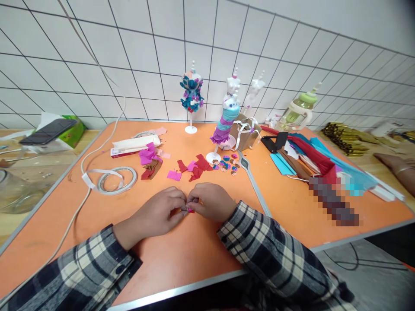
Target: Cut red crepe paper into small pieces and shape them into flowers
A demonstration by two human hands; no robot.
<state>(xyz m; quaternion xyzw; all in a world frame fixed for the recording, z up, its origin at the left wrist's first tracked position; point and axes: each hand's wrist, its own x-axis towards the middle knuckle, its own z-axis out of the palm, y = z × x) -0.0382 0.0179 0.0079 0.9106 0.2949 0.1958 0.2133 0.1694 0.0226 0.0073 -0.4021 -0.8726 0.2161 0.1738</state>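
Observation:
My left hand (162,211) and my right hand (210,201) meet fingertip to fingertip low over the orange table. Pinched between them is a small piece of magenta crepe paper (190,210), mostly hidden by the fingers. Just beyond my hands lie a flat pink paper square (174,175) and torn red paper pieces (200,166). Several shiny round paper flowers or sequins (227,164) are scattered to their right. A small mannequin (227,119) wrapped in blue and purple stands behind these, and another mannequin (192,95) wears teal and purple bits.
A tape roll (133,183) lies at the left, with a white cable (81,203) across the table. At the right are folded crepe papers (319,160), a grey strap (256,185) and a green-lidded bottle (300,110). Another person's hand (398,168) rests at the far right.

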